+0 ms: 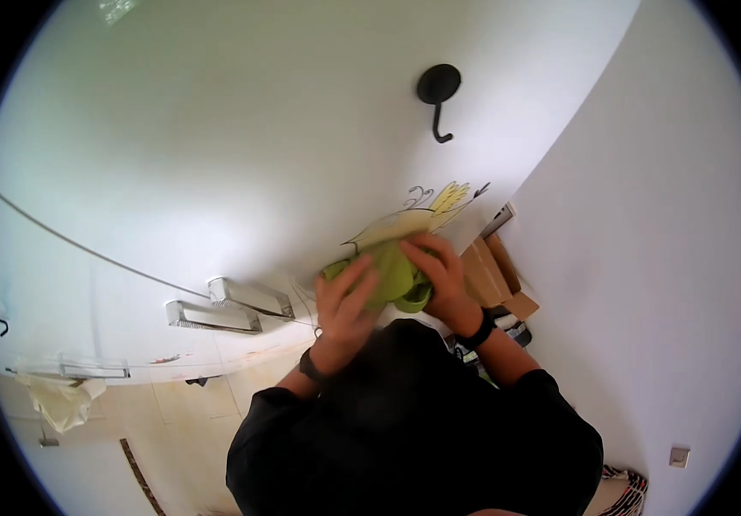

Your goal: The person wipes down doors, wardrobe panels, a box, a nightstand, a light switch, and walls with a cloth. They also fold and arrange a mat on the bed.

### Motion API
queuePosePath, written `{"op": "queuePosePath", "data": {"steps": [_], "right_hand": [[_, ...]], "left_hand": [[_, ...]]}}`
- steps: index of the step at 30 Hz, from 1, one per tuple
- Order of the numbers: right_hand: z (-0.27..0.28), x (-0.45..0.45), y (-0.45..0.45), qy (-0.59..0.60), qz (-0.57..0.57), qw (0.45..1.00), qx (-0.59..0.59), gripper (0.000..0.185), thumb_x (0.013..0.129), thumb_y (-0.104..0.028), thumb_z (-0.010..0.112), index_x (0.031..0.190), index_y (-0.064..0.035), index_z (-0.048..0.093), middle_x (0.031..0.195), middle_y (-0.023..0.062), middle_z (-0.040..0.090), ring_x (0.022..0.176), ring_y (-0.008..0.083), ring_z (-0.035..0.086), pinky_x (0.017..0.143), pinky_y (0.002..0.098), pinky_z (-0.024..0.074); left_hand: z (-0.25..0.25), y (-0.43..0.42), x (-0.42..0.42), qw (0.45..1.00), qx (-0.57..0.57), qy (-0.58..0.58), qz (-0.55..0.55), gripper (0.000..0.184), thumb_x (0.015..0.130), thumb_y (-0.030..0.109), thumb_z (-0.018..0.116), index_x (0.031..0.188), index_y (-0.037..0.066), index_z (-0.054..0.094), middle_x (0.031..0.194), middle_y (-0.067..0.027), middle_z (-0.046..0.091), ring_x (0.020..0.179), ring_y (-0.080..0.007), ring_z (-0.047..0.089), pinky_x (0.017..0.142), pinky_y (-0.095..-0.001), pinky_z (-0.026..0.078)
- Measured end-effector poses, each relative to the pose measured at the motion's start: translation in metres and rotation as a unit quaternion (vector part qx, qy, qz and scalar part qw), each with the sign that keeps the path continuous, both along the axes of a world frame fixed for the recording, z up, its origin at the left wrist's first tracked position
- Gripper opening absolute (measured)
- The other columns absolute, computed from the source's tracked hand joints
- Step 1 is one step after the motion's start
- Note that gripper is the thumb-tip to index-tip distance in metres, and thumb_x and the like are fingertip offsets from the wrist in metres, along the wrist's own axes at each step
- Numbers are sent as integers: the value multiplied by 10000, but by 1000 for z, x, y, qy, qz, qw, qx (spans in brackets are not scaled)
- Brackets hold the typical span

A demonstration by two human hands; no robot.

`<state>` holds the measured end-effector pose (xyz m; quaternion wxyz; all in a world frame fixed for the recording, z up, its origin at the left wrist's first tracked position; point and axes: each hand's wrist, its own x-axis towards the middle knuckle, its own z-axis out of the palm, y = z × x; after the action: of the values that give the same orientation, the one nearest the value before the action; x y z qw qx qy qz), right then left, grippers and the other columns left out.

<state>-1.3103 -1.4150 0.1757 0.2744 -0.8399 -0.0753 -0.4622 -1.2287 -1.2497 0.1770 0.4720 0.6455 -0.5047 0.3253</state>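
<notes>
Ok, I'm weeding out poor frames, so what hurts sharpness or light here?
Head view: the left hand looks motion-blurred; the wide lens bows long edges and blacks out the corners; the white panel glows near the metal handles, with soft shadow by the big hook.

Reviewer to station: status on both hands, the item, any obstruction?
Left hand and right hand both holding bunched green item, fingers blurred. Cardboard box off to the right; no obstruction visible between hands.
</notes>
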Motion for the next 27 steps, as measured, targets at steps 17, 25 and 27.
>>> {"op": "queuePosePath", "data": {"steps": [17, 25, 27], "right_hand": [[-48, -16, 4, 67, -57, 988, 125, 422, 714, -35, 762, 1121, -20, 652, 1030, 149, 605, 901, 306, 625, 756, 347, 515], [-40, -7, 32, 74, -16, 984, 159, 488, 728, -55, 723, 1207, -117, 656, 1110, 123, 653, 972, 321, 650, 798, 356, 541], [-50, -11, 31, 88, -32, 983, 157, 486, 746, -69, 710, 1222, -137, 643, 1113, 115, 649, 972, 312, 653, 788, 355, 543]], "left_hand": [[-24, -15, 9, 989, 121, -19, -89, 415, 713, 30, 714, 1111, 146, 703, 1199, -52, 649, 949, -256, 618, 805, -357, 489], [-39, 10, 8, 999, 43, -19, -15, 524, 622, -20, 806, 1105, 113, 652, 1136, -83, 667, 969, -345, 603, 864, -440, 480], [-54, 7, 8, 999, 31, -12, -21, 526, 620, -17, 808, 1107, 112, 654, 1140, -82, 665, 987, -345, 594, 878, -450, 478]]}}
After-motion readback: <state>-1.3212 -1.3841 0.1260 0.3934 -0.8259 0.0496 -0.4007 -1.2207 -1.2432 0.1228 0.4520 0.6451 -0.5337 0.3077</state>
